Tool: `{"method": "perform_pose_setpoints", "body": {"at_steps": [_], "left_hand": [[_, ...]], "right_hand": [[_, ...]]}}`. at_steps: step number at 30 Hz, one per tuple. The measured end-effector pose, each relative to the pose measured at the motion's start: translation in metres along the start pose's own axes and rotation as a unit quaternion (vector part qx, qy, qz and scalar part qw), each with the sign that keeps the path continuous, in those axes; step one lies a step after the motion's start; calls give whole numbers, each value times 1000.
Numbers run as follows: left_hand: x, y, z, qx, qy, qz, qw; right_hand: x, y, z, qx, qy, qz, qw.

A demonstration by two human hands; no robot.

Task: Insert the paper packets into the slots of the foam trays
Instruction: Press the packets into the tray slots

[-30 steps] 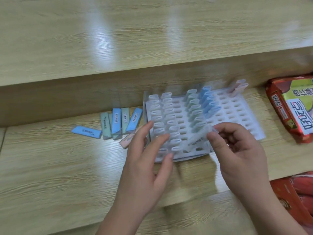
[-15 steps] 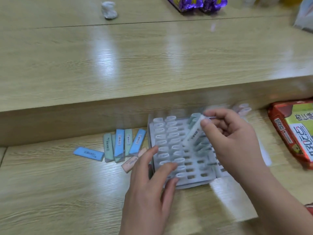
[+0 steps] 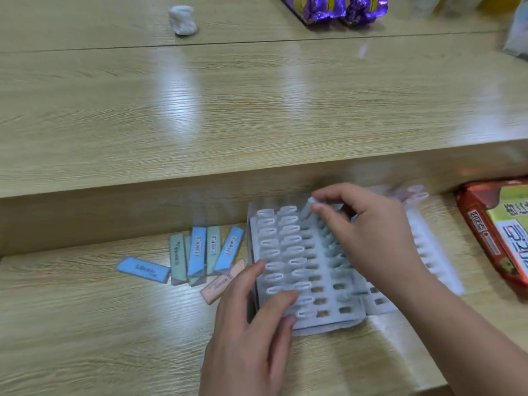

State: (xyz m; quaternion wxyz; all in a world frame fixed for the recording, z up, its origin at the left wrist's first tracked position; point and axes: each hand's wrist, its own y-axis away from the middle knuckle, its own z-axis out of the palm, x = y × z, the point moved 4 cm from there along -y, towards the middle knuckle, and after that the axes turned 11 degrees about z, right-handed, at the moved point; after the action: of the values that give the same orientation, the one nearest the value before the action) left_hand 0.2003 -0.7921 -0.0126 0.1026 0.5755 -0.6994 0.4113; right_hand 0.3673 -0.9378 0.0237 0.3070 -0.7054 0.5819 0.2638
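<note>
The right hand's [image 3: 368, 232] thumb and forefinger tips [image 3: 320, 208] pinch the top of a pale paper packet [image 3: 306, 209], which tilts over the far end of the third column of slots in the foam tray [image 3: 323, 320]; whether its lower end is in a slot I cannot tell, and the other fingers curl loosely above the tray's middle. The left hand [image 3: 251, 332] lies with fingers straight and spread, its fingertips [image 3: 287, 295] resting on the tray's near left corner. The tray's two left columns hold upright white packets [image 3: 285, 247], and greenish ones [image 3: 334, 252] stand further right, partly hidden by the right hand. A second foam tray [image 3: 434, 252] pokes out just beside it on the right, blurred. Left of the tray, loose blue and green packets [image 3: 205, 252] lie flat on the wooden desk [image 3: 85, 324], with a pink packet [image 3: 223, 284] near the left hand. A red snack bag [image 3: 497, 235] sits at the right edge, and purple wrappers [image 3: 343, 7] and a white crumpled lump [image 3: 183, 20] lie on the raised shelf [image 3: 257, 110] behind
</note>
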Motion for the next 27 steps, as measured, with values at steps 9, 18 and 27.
{"method": "perform_pose_setpoints", "body": {"at_steps": [9, 18, 27], "left_hand": [[0, 1, 1, 4, -2, 4, 1000], [2, 8, -5, -1, -2, 15, 1000], [-92, 16, -79, 73, -172, -194, 963]], "right_hand": [[-4, -2, -6, -11, 41, -5, 999], [-29, 2, 6, -32, 301, -92, 949], [-108, 69, 57, -62, 171, -129, 975]]}}
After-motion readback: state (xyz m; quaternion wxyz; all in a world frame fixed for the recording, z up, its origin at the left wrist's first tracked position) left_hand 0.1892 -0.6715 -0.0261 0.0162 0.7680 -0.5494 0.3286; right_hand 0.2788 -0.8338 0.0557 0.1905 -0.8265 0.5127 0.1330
